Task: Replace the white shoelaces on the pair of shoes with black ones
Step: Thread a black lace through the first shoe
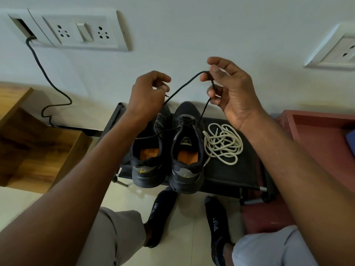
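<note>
- Head-cam view looking down at two bare arms reaching fwd over a low black rack set against a wall
- Two dark shoes sit side by side on the rack, heels toward the person, toes toward the wall: left shoe and right shoe
- A heap of white laces lies loose on the rack just right of the right shoe, already out of both shoes
- A black lace is held up in the air above the shoes, strung between both hands in a shallow arc
- Left hand has fingers curled, pinching the lace near one tip, which pokes out just beside the fingers
- Right hand has thumb & fingers curled round the lace, higher than the left; from here the lace drops straight down to the right shoe's eyelets
- Another stretch of black lace runs sideways from the right shoe's eyelets across the left shoe's opening
- Right shoe looks part laced w/ black at the toe end; left shoe's eyelets seem bare, tho the left arm hides part of it
- Key relation: the right shoe lies directly below & between the hands, long axis pointing away from the person; right hand is nearer its eyelets, left hand holds the free tip
- Judgement: next move likely brings that tip down to the next open eyelet; task approx midway
- Also seen: socked feet on the floor, wall sockets, a black cable
</note>
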`<action>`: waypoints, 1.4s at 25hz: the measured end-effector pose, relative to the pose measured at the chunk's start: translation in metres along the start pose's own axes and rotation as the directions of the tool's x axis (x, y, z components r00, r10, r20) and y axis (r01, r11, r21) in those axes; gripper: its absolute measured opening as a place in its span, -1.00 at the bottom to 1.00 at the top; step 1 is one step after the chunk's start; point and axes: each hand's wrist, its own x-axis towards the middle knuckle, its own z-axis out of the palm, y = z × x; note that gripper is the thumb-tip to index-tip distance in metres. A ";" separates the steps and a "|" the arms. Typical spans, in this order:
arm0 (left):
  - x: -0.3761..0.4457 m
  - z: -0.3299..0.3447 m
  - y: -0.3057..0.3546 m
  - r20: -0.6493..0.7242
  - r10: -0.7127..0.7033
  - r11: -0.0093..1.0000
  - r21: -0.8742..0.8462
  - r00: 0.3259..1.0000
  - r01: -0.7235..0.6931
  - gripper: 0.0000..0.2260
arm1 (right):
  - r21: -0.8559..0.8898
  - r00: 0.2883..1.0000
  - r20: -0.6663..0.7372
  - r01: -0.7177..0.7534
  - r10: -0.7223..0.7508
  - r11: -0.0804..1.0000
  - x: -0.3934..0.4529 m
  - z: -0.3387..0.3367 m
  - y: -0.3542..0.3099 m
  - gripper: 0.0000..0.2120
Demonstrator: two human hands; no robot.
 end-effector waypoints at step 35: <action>-0.031 0.017 -0.012 0.317 -0.284 0.821 0.567 0.905 0.060 -0.86 | -0.853 0.968 0.006 -0.125 0.250 0.506 -0.009 0.020 0.059 -0.95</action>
